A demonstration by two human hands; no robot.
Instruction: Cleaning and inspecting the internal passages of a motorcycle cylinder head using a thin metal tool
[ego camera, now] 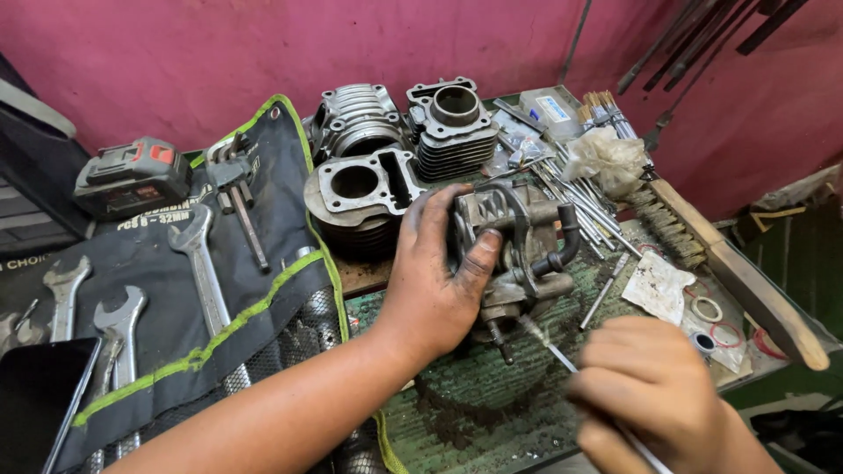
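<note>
My left hand (435, 276), smeared with grease, grips a grey metal engine cylinder head (518, 250) and holds it up on the green mat (474, 404) at the middle of the bench. My right hand (654, 395) is closed on a thin white-handled brush (562, 355). The brush's bristle tip touches the underside of the head, near a protruding stud.
Three finned engine cylinders (364, 189) stand behind the head by the pink wall. A dark tool roll (176, 290) with spanners lies at left, with a drill battery (132, 175) behind it. A wooden wire brush (729, 263), rods, rings and a rag lie at right.
</note>
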